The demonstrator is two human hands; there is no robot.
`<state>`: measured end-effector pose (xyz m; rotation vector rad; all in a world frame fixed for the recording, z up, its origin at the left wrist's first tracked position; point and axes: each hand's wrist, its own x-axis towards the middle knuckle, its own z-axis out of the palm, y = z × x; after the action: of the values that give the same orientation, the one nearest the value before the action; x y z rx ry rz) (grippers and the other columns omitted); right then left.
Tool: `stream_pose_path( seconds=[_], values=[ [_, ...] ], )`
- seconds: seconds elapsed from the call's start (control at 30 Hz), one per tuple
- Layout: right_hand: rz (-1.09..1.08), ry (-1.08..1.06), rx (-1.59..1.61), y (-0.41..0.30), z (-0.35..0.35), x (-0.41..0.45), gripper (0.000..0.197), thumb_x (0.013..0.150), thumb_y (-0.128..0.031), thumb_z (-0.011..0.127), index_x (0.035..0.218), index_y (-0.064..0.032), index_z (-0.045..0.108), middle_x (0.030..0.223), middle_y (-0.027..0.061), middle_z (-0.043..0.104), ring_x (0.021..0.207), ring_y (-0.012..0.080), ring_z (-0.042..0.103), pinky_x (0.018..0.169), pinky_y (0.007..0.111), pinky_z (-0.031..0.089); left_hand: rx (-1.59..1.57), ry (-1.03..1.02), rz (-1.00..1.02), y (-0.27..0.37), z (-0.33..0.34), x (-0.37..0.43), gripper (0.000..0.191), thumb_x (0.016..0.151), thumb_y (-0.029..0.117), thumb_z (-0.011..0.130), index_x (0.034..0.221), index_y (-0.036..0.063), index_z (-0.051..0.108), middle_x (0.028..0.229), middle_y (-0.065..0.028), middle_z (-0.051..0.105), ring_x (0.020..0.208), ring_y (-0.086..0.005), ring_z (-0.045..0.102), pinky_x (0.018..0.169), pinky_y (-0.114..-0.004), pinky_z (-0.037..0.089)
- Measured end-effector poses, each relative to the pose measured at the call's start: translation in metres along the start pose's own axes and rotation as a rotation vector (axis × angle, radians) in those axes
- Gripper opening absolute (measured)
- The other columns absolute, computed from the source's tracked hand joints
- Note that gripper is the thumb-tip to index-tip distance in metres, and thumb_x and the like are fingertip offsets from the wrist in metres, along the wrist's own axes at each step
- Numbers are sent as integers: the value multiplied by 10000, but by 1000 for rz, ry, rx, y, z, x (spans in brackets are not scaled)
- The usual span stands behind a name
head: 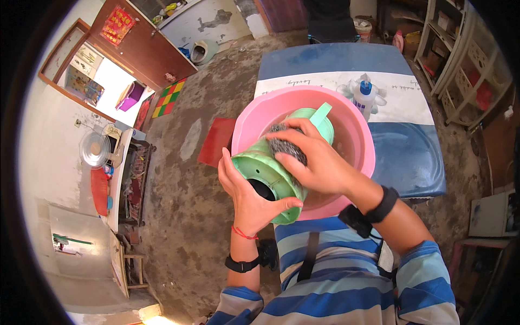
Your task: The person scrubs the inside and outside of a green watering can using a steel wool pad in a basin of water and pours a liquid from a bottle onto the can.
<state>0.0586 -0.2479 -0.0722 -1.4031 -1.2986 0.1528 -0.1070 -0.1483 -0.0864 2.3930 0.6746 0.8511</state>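
Observation:
Tilted over the pink plastic basin [254,113] is a green plastic part [254,162], round and hollow, with a dark hole in its end. My left hand [252,199] grips its rim, thumb across the lower edge. A grey steel-wool scrubber [286,146] is in my right hand [313,158], pressed against the side of the green part. Behind my right fingers a lighter green plastic vessel with a handle [323,115] rests in the basin. Cloudy water [345,146] shows around it.
The basin stands on a blue and white covered table [406,158]. A clear bottle with a blue cap [365,97] is close behind its right rim. At left are a red stool-like surface [216,140] and an electric fan [95,148]. Shelving [455,61] lines the right.

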Motion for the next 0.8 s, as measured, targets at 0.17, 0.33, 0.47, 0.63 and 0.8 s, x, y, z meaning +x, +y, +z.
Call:
stream_pose_path(
  seconds=[0.17, 0.33, 0.47, 0.63, 0.8],
  values=[
    [192, -107, -49, 13, -8, 15, 348, 876, -183, 621, 1190, -31, 618, 1162, 229, 578, 1176, 393, 499, 1018, 447, 399, 144, -30, 36, 12, -2, -3, 1636, 390, 718, 862, 1505, -53, -54, 1511, -345, 36, 1409, -464, 73, 1117, -609, 82],
    [31, -75, 119, -15, -8, -4, 342, 862, -93, 639, 1201, -45, 626, 1142, 183, 603, 1118, 336, 569, 978, 405, 441, 145, -87, 12, 20, -4, -4, 1622, 418, 627, 904, 1505, -47, -94, 1521, -346, 7, 1418, -482, 45, 1086, -672, 46],
    [-25, -93, -113, 23, -5, 14, 309, 855, -65, 633, 1163, -31, 634, 1112, 189, 602, 1058, 349, 575, 926, 419, 465, 102, -103, 24, 25, -5, -4, 1619, 424, 636, 898, 1506, -39, -99, 1524, -348, -12, 1429, -492, 13, 1083, -688, 29],
    [114, -153, -148, 29, -10, 19, 292, 862, -54, 627, 1152, -25, 636, 1132, 197, 602, 1052, 355, 576, 918, 425, 463, 224, -159, -19, 27, -3, -8, 1640, 421, 629, 903, 1516, 8, -149, 1554, -323, -84, 1462, -434, -75, 1150, -579, 24],
    [-24, -135, 76, 11, -14, 7, 313, 854, -36, 628, 1167, -26, 635, 1136, 204, 591, 1067, 359, 571, 927, 413, 463, 206, -168, -2, 30, -7, -9, 1627, 439, 598, 904, 1512, 10, -168, 1562, -310, -122, 1461, -440, -126, 1143, -586, -21]
  ],
)
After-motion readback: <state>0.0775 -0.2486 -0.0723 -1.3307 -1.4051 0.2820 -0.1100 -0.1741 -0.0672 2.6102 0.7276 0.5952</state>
